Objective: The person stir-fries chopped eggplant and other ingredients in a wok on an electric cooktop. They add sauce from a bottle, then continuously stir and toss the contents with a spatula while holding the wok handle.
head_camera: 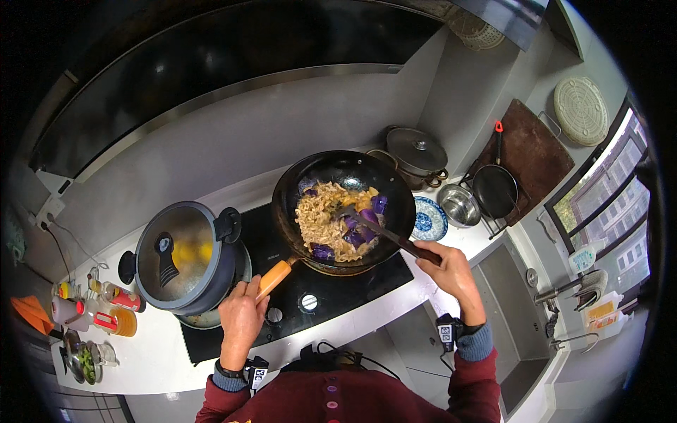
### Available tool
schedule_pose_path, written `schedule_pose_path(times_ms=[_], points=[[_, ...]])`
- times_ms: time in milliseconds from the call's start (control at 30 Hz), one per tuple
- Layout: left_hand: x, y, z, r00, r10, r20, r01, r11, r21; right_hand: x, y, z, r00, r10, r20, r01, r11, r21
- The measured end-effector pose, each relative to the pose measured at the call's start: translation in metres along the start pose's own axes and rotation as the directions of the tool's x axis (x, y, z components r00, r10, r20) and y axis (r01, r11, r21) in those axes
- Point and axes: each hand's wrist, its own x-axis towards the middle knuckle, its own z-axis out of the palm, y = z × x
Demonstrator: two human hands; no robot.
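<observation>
My left hand (242, 314) grips the orange wooden handle (274, 279) of a black wok (338, 164), which sits on the right side of a black glass cooktop (338, 296). In the wok lie pale shredded pieces (320, 217) and chunks of purple-skinned eggplant (322, 251). My right hand (448, 269) is closed around the dark handle of a spatula (394, 237). The spatula's head rests among the food, partly hidden by it. Left of the wok stands a dark pot (203, 293) under a glass lid (190, 254), with something yellow showing through.
Sauce bottles (122, 297) and a small dish of green pieces (87, 362) stand at the left. Behind and right of the wok are a lidded pot (417, 150), a blue-patterned plate (428, 219), a metal bowl (459, 205) and a small frying pan (494, 190). A sink (508, 306) lies at the right.
</observation>
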Motion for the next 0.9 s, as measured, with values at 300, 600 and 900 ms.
schedule_pose_path(times_ms=[300,600,900], points=[[0.0,0.001,-0.002,0.999,0.028,-0.018,-0.028,1.0,0.001,0.013,-0.014,0.035,0.999,0.002,0.041,-0.003,1.0,0.018],[0.001,0.001,0.0,1.0,0.008,-0.009,-0.008,1.0,-0.016,-0.06,-0.048,-0.057,0.998,0.046,0.038,-0.041,0.99,-0.135],[0.002,-0.003,0.004,0.998,0.052,-0.025,-0.052,0.999,-0.002,-0.007,-0.035,0.043,0.987,-0.134,-0.092,0.117,0.978,-0.175]])
